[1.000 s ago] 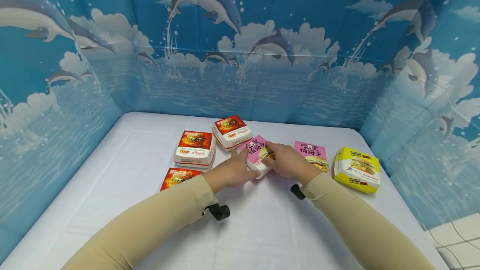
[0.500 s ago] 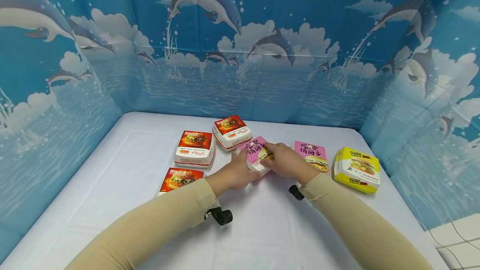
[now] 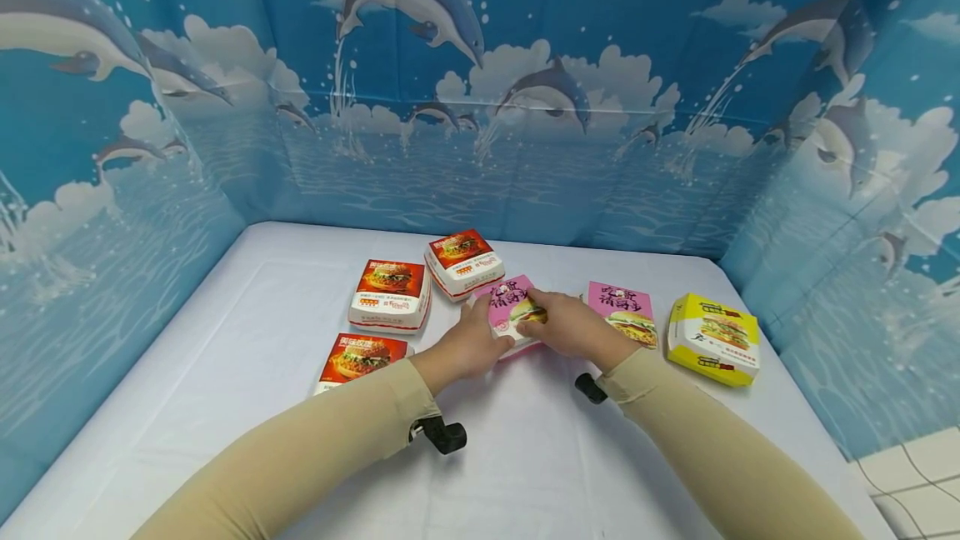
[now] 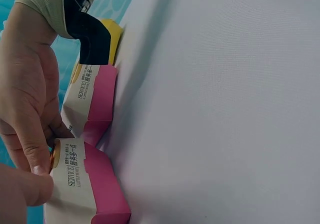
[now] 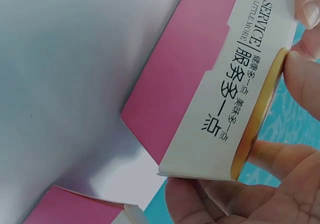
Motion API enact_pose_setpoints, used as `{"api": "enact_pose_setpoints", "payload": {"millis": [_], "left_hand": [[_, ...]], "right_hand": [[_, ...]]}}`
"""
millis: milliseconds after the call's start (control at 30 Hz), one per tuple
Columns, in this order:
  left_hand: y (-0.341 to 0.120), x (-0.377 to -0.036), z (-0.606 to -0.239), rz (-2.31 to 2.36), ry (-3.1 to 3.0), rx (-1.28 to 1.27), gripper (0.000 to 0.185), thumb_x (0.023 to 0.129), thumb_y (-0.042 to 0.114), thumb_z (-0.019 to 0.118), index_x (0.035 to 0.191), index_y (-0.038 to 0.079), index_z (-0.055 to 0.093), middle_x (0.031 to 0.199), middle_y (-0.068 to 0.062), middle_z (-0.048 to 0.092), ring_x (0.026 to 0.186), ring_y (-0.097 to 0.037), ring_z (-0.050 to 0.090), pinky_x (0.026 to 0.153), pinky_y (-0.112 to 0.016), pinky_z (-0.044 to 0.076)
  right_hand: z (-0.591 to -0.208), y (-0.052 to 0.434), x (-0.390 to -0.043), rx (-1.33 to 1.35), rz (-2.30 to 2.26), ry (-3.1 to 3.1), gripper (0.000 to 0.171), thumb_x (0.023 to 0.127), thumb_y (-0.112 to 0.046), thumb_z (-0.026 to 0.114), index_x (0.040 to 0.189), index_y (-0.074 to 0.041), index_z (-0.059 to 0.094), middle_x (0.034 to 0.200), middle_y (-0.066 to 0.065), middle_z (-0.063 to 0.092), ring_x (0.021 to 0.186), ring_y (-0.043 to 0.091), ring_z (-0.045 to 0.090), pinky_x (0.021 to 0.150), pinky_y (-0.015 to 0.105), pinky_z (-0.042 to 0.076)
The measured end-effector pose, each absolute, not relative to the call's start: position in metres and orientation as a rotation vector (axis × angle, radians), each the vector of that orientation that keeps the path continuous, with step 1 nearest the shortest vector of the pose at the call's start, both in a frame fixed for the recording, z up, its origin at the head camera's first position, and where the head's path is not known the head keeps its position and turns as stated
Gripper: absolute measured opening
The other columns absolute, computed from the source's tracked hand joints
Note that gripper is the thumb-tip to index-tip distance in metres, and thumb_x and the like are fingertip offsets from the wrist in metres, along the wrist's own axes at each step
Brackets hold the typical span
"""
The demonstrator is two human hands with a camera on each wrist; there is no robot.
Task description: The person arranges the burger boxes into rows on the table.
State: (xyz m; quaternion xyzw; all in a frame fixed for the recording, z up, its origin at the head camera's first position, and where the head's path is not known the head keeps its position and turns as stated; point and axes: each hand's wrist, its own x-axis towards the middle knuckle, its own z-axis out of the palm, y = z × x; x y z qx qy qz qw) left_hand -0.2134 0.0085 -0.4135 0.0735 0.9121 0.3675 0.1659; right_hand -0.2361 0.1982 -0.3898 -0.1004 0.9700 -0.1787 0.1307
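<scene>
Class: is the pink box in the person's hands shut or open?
Shut: the pink box has its lid flap tucked down over the side in the right-wrist view, both hands gripping it.

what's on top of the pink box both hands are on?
The right hand lies across the lid of the pink burger box; the left hand grips its near side. Its contents and the lid print under the fingers are covered.

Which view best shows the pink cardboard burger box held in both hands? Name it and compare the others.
The head view: the pink cardboard burger box shows its printed lid between the left hand and right hand. The right wrist view shows only its lettered side; the left wrist view shows one side and corner.
</scene>
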Motion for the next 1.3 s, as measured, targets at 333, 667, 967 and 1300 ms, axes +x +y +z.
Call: {"api": "enact_pose_setpoints", "payload": {"millis": [333, 667, 967, 1300], "left_hand": [[0.009, -0.211, -0.420, 1.204, 2.585, 0.142, 0.077, 0.106, 0.032, 0.061, 0.168, 0.012, 0.020, 0.167, -0.022, 0.033, 0.143, -0.037, 0.050, 0.116, -0.056, 0.045], [0.010, -0.196, -0.422, 1.382, 2.565, 0.081, 0.073, 0.105, 0.023, 0.060, 0.167, 0.012, 0.024, 0.169, -0.026, 0.028, 0.150, -0.041, 0.042, 0.122, -0.056, 0.038], [0.004, -0.181, -0.427, 1.419, 2.574, 0.094, 0.069, 0.103, 0.020, 0.060, 0.166, 0.012, 0.030, 0.174, -0.024, 0.020, 0.161, -0.041, 0.019, 0.130, -0.057, 0.021], [-0.004, -0.167, -0.433, 1.519, 2.542, 0.071, 0.064, 0.102, 0.017, 0.055, 0.164, 0.016, 0.036, 0.174, -0.020, 0.025, 0.163, -0.038, 0.014, 0.132, -0.058, 0.015]], "right_hand": [[-0.389, 0.193, -0.228, -0.315, -0.542, 2.812, 0.075, 0.104, -0.042, 0.065, 0.166, -0.013, 0.034, 0.163, 0.021, 0.046, 0.149, 0.041, 0.046, 0.121, 0.058, 0.039], [-0.391, 0.187, -0.212, -0.373, -0.570, 2.845, 0.069, 0.105, -0.034, 0.064, 0.163, -0.007, 0.039, 0.158, 0.022, 0.052, 0.144, 0.039, 0.053, 0.120, 0.057, 0.042], [-0.393, 0.191, -0.197, -0.349, -0.621, 2.812, 0.066, 0.106, -0.035, 0.064, 0.163, -0.011, 0.040, 0.160, 0.018, 0.051, 0.148, 0.037, 0.050, 0.120, 0.058, 0.041], [-0.397, 0.194, -0.187, -0.317, -0.653, 2.815, 0.063, 0.106, -0.037, 0.063, 0.163, -0.018, 0.042, 0.161, 0.018, 0.049, 0.140, 0.035, 0.056, 0.113, 0.056, 0.048]]}}
